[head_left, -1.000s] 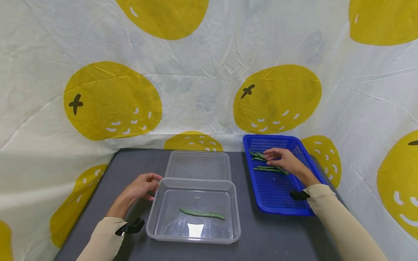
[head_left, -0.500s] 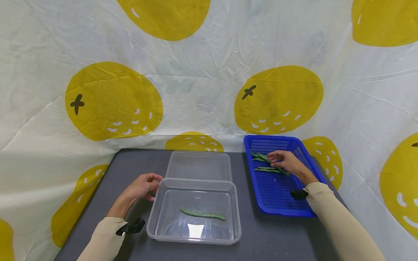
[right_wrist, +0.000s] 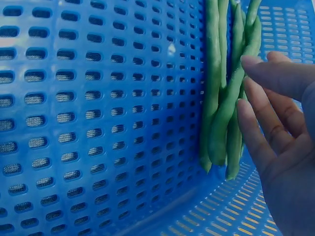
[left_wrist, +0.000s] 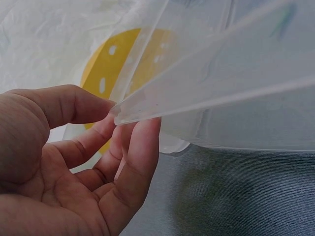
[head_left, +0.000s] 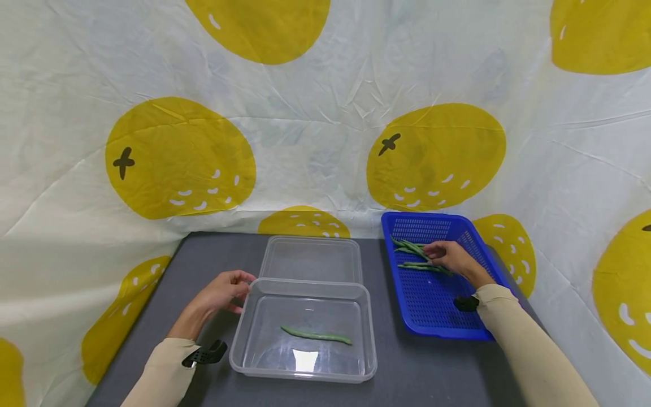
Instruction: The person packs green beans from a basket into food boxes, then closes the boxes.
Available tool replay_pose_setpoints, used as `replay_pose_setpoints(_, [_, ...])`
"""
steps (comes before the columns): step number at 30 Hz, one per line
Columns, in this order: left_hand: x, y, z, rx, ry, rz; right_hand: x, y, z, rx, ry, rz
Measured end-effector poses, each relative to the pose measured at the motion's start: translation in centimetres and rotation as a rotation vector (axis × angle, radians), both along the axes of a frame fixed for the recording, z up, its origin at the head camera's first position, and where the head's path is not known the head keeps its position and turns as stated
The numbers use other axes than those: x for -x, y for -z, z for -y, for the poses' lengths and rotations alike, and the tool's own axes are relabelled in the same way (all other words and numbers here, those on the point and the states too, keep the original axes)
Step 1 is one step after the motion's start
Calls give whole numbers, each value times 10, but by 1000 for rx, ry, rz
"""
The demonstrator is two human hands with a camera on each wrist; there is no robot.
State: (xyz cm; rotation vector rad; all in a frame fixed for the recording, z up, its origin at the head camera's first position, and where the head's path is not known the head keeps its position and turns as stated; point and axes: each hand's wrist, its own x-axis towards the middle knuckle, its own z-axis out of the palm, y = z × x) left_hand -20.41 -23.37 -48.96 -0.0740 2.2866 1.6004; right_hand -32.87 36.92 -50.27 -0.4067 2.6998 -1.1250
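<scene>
In the head view, a clear plastic container [head_left: 305, 370] stands on the dark tabletop with a single green bean [head_left: 315, 336] lying in it. My left hand [head_left: 224, 291] holds its upper left corner; the left wrist view has the thumb over the rim [left_wrist: 211, 110] and fingers beneath. On the right, my right hand [head_left: 450, 257] reaches into a blue perforated basket [head_left: 432, 305]. Several green beans [head_left: 409, 247] lie together there. The right wrist view puts thumb and fingertips around one bean [right_wrist: 230, 110] on top of the bunch, in a light pinch.
A flat clear lid [head_left: 311, 259] lies behind the container, touching or nearly touching its back rim. The basket stands toward the table's right edge. A patterned cloth [head_left: 310, 141] with yellow fruit shapes hangs behind and at both sides of the table [head_left: 402, 373].
My right hand has drawn slightly right and nearer, its fingers closing in on the beans; more of the bunch shows. My left hand keeps its place at the container's corner.
</scene>
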Motion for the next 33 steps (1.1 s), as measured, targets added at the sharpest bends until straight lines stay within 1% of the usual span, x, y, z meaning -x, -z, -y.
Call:
replay_pose_setpoints(4, [0, -1, 0, 4, 4, -2, 0, 1, -2, -59, 32, -16])
replay_pose_setpoints(10, [1, -1, 1, 4, 5, -5, -1, 0, -1, -109, 57, -52])
replay_pose_setpoints(13, [1, -1, 0, 5, 2, -4, 1, 1, 1, -175, 54, -97])
replay_pose_setpoints(15, [1, 0, 0, 8, 1, -4, 2, 3, 2, -216, 55, -108])
replay_pose_setpoints(17, [1, 0, 0, 10, 1, -4, 3, 5, 2, -250, 55, -105])
replay_pose_setpoints(21, [0, 1, 0, 7, 4, -7, 4, 6, 4, -282, 51, -82])
replay_pose_setpoints(27, [0, 1, 0, 6, 7, -13, 0, 0, 3, -265, -2, -67])
replay_pose_setpoints(31, [-1, 0, -1, 4, 3, -12, 0, -5, 1, -222, -32, -17])
replay_pose_setpoints(33, [-1, 0, -1, 3, 0, -11, 0, -7, 1, -178, -34, 17])
